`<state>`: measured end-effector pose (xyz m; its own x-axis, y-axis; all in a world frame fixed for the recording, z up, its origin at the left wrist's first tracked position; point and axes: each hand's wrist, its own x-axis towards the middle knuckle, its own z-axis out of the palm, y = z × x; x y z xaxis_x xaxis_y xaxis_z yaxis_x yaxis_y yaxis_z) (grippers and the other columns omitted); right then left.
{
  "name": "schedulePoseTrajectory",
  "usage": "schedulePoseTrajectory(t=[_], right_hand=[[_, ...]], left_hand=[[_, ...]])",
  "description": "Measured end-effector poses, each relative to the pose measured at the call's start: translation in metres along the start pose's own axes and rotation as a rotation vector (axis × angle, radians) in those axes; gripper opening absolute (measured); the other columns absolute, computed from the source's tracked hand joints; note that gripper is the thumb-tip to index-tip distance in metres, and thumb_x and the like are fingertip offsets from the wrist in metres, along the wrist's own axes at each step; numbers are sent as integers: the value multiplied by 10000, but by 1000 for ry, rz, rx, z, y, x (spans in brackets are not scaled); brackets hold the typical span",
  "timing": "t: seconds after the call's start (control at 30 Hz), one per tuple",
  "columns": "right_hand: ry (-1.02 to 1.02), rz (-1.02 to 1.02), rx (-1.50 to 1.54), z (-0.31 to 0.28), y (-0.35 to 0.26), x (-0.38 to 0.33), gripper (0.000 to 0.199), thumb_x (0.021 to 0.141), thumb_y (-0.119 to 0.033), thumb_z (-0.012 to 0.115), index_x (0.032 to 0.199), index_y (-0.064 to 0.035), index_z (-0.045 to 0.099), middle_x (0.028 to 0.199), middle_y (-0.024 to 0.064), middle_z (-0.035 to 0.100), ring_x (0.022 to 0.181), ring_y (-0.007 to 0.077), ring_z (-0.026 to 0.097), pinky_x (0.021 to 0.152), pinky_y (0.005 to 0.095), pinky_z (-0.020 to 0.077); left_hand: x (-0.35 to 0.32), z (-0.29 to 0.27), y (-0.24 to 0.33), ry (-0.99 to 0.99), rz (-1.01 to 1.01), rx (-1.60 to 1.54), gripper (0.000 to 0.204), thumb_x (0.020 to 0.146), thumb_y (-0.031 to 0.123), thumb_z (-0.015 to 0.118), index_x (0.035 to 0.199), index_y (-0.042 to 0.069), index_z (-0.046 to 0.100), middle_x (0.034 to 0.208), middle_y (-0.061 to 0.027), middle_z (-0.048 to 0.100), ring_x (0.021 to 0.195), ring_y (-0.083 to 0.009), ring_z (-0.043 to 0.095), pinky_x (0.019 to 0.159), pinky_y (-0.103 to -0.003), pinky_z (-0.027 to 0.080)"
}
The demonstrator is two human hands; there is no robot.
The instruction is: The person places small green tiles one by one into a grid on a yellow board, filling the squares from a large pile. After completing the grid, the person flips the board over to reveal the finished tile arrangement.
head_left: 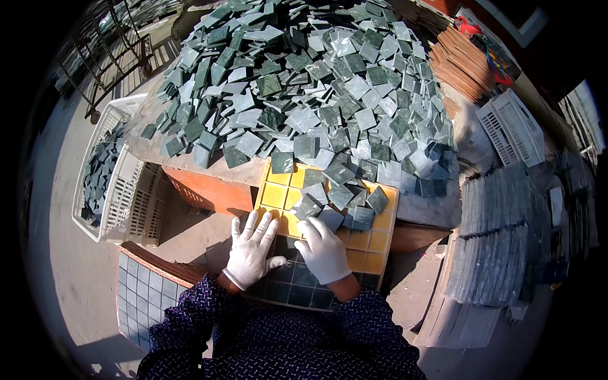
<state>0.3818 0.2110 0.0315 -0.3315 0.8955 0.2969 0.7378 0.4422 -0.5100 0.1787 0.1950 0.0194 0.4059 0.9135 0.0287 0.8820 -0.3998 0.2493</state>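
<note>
Tiles [335, 196], small green squares, prob. stiff, hard, light singly, w/ chippable edges; best pinched by opposite edges or slid flat. Glossy dark green to pale grey, loose on yellow grid tray [373, 237] below big heap [304, 82]. Left hand [250, 250] open, flat on tray; right hand [324, 250] curled loosely, touching tiles, gripping nothing.

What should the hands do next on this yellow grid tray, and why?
Probably slide a loose green tile with the right hand into an empty yellow cell: near rows of the grid tray look filled, far cells are bare. The left hand rests flat beside.
</note>
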Motion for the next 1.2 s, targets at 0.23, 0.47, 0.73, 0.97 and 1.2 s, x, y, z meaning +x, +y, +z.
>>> schedulePoseTrajectory(t=[0.23,0.47,0.73,0.97,1.2], right_hand=[[-205,325,-215,-40,30,13,589,727,-301,714,1249,-87,544,1221,142,536,1020,339,602,855,417,506],[8,236,26,-67,54,-12,295,859,-159,596,1132,-48,608,1020,181,633,903,368,629,795,394,516],[-105,288,138,-123,97,-68,199,904,-137,555,1086,-86,617,957,156,645,907,345,625,800,410,505],[-137,261,53,-113,110,-86,198,859,-185,624,1038,-101,627,1043,96,551,883,315,609,768,411,514],[-142,181,-66,-100,93,-103,276,802,-184,675,1059,-110,606,1002,81,558,900,265,613,757,377,532]], left_hand=[[82,-15,13,111,285,-138,699,739,242,739,1372,134,463,1396,-114,452,1271,-319,436,1077,-440,338],[98,-13,-4,193,338,-247,634,622,189,809,1199,76,571,1088,-123,539,1009,-330,553,878,-418,473],[64,7,100,-7,395,-441,658,638,288,823,1190,90,525,1092,-98,514,1041,-315,532,890,-404,461],[71,22,123,-44,383,-342,682,659,300,797,1238,73,515,1088,-99,533,1000,-298,535,871,-392,457],[69,23,123,-41,407,-293,556,694,213,765,1187,49,566,1093,-97,539,996,-300,533,865,-394,465]])
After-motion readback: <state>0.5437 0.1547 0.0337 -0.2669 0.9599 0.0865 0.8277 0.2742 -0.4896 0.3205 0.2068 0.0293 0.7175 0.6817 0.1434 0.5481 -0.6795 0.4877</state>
